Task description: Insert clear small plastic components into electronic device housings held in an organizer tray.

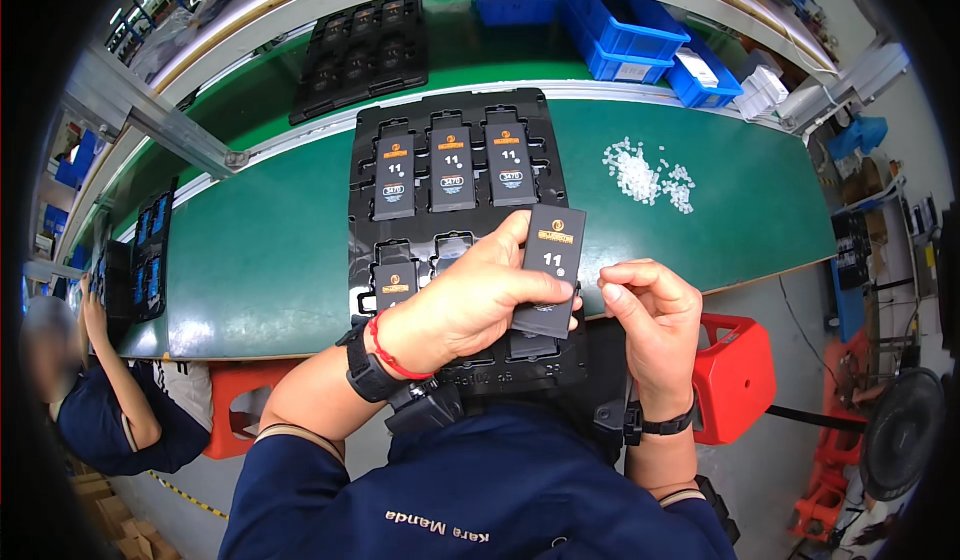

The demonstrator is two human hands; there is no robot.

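Note:
My left hand (470, 295) is closed round a flat black phone battery (556, 250) with orange and white print, thumb across its front. The battery is tilted slightly and held above a black moulded tray (362, 185). Just right of it, my right hand (655, 325) has thumb and fingertips pinched together; whatever is between them is too small to make out. Three like batteries (452, 170) fill the tray's far row. Another battery (396, 278) sits in the nearer row at left, while my left hand and forearm hide much of that row.
Small translucent white pieces (636, 178) lie scattered on the green table (720, 210) at right. Blue bins (625, 35) and another black tray (365, 45) stand at the back. A red stool (737, 375) is at right. A co-worker (120, 390) sits at far left beside other trays.

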